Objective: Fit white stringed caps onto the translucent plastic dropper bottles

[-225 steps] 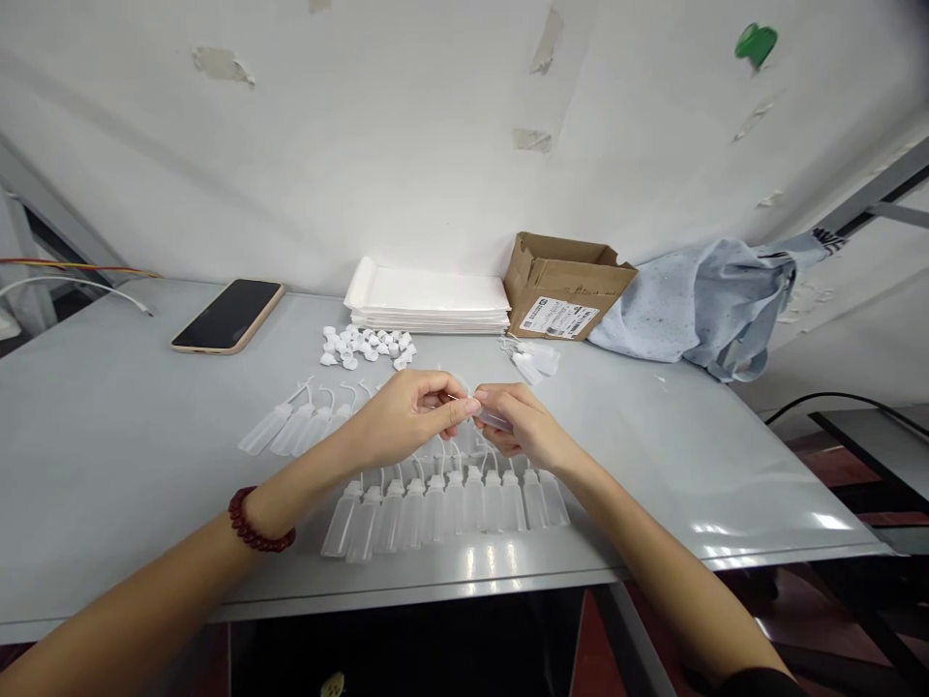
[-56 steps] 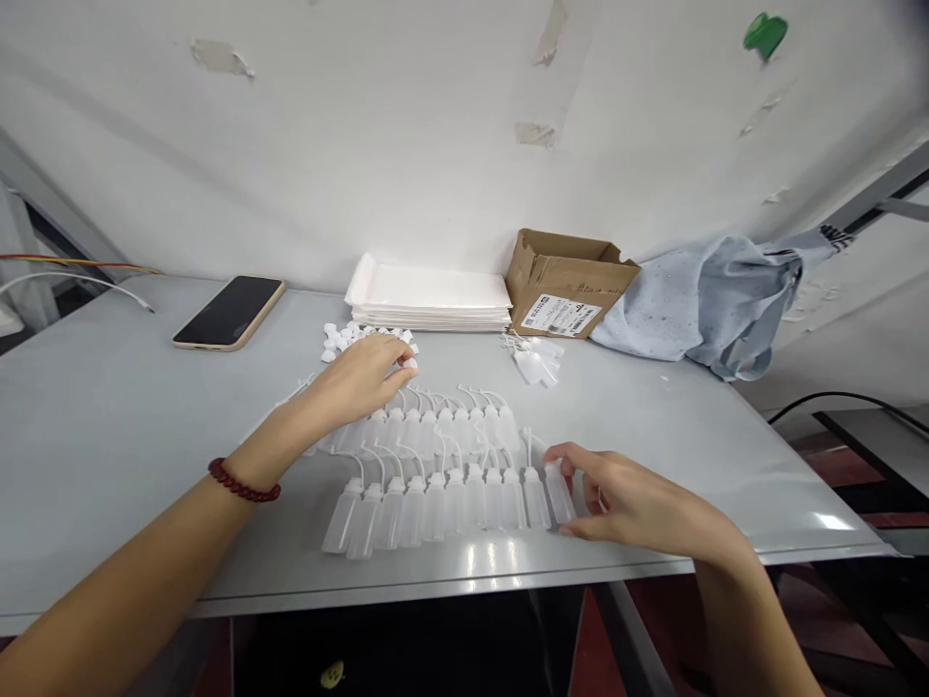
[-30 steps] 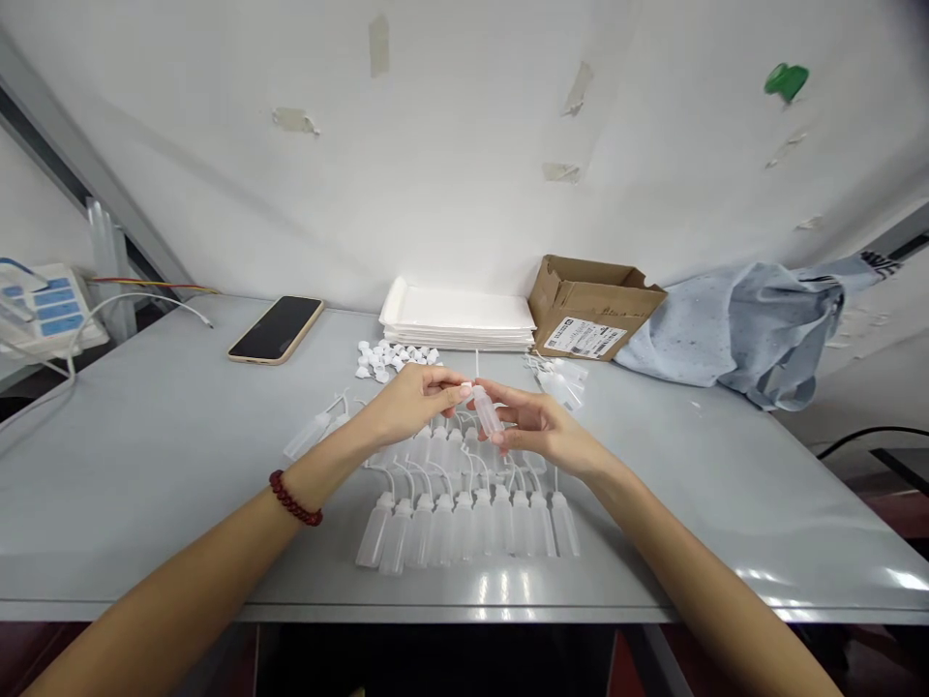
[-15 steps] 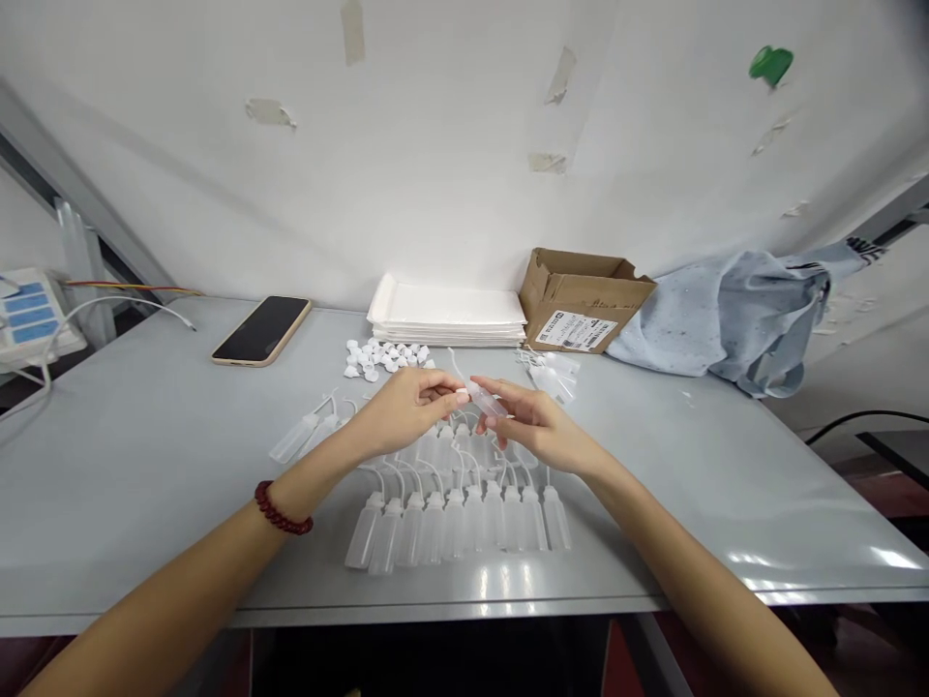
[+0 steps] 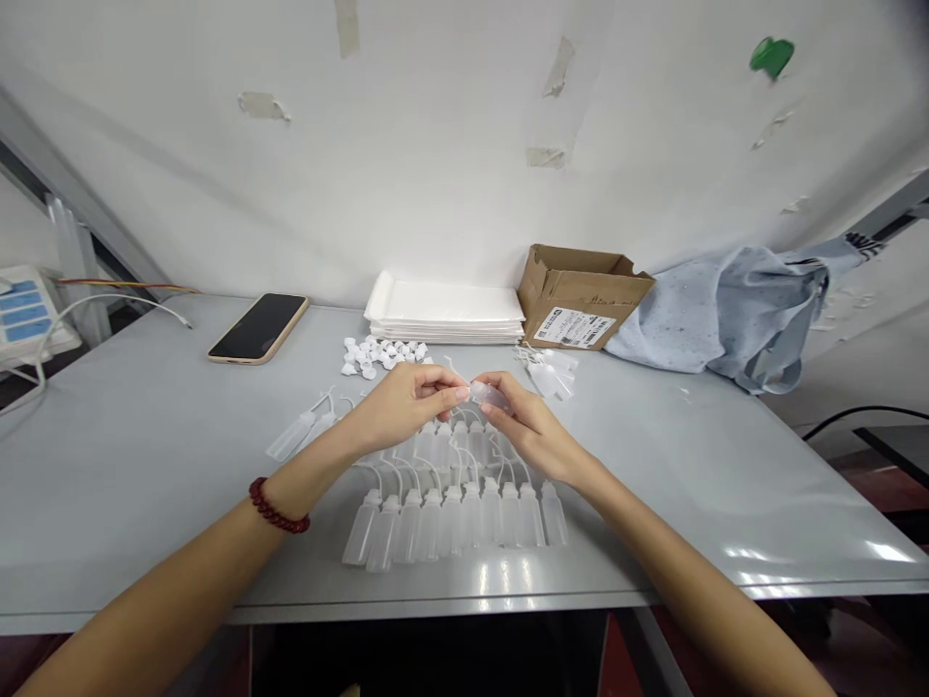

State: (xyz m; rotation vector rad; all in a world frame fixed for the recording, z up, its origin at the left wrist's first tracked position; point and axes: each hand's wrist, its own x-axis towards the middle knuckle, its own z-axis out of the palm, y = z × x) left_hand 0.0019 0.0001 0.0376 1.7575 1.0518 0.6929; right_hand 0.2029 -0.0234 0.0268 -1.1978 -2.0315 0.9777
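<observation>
My right hand is closed around a small translucent squeeze bottle, held above the rows with its neck toward the left. At that neck, my left hand pinches a small white cap, now mostly covered by the fingertips. A thin white tube rises just behind the left fingers. Below both hands lie rows of similar bottles with bent thin tubes at their tops. Beyond my left hand is a heap of loose white caps.
A phone lies at the back left. White padded envelopes are stacked against the wall beside an open cardboard box. More bottles lie before the box, and a few others at left. Pale blue cloth is bunched at right.
My left fingertips and the bottle's neck have come together, covering most of the white cap. The right fingers have closed further around the bottle. The view has shifted slightly.
</observation>
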